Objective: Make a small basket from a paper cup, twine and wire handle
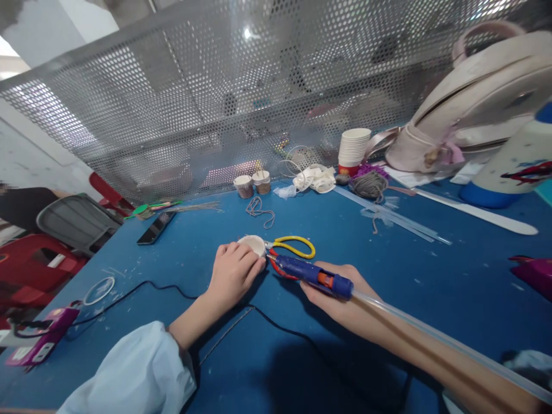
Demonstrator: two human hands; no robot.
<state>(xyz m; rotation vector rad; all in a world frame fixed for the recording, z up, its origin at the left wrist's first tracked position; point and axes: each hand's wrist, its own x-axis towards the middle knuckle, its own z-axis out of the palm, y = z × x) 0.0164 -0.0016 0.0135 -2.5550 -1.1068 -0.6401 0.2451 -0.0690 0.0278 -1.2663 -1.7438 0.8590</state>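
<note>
My left hand [236, 269] is wrapped around a small white paper cup [254, 244], whose open rim shows above the fingers. In my right hand [336, 293] is a blue hot glue gun [302, 268], with a long clear glue stick [401, 316] running back from it over the forearm. The gun's nozzle points left and is close to the cup's side; whether they touch I cannot tell. Scissors [297, 246] with yellow and red handles lie just behind the nozzle, partly hidden by the gun.
Two brown-wrapped cups [252, 185], grey yarn [370, 185], stacked paper cups [354, 148] and glue sticks [388, 215] are at the back. A phone [156, 227] lies left; a black cord [168, 286] crosses to a purple power strip [47, 336]. A bag [470, 109] and bottle [509, 161] stand right.
</note>
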